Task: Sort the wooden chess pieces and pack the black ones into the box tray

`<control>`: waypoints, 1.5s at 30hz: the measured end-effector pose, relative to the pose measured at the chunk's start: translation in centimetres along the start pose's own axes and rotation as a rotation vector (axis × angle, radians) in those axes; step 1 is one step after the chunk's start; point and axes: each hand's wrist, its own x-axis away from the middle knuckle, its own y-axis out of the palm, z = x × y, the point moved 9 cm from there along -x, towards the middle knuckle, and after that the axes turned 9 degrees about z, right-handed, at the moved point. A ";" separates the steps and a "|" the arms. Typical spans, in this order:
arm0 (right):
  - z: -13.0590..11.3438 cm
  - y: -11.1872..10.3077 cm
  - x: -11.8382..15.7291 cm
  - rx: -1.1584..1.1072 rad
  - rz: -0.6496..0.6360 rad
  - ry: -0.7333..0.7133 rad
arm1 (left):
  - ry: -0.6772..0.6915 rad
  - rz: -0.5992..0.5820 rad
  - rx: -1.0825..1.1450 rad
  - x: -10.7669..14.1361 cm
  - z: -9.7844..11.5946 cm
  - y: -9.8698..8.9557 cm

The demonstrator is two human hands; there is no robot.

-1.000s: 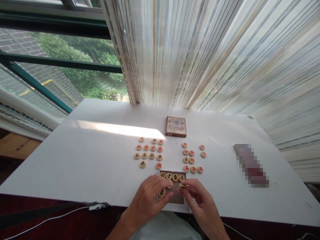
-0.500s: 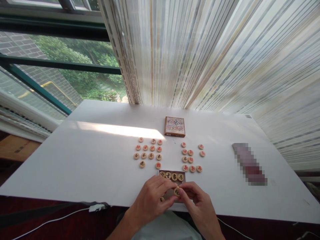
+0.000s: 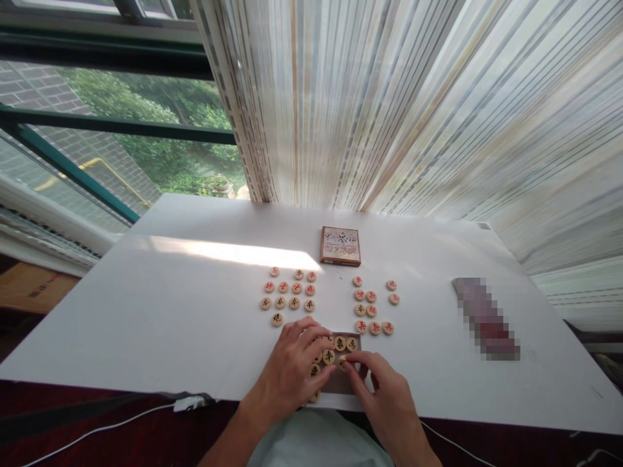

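An open shallow box point(image 3: 335, 384) lies at the table's near edge, with several black-marked round wooden pieces in its upper and left parts. My right hand point(image 3: 382, 389) pinches a round piece point(image 3: 342, 363) between thumb and fingertips over the box, below the top row. My left hand point(image 3: 292, 366) spans the box's left side, fingers apart and curved around the pieces there, partly hiding them; it holds nothing that I can see. Beyond the hands, red and black pieces stand in loose rows, one group point(image 3: 294, 303) to the left, another point(image 3: 371, 311) to the right.
A square box lid point(image 3: 341, 246) with printed characters lies farther back on the white table point(image 3: 195, 311). At the right is a blurred-out dark red item point(image 3: 487, 321). A striped curtain and a window border the table's far side. A white cable hangs below the near edge.
My left hand has shifted slightly left and opened away from the piece, uncovering more pieces in the box. My right hand has lowered the piece slightly toward the row under the top one.
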 end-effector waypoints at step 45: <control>-1.6 1.2 -0.1 0.280 0.045 -0.326 | -0.030 -0.059 -0.056 0.3 -0.9 1.2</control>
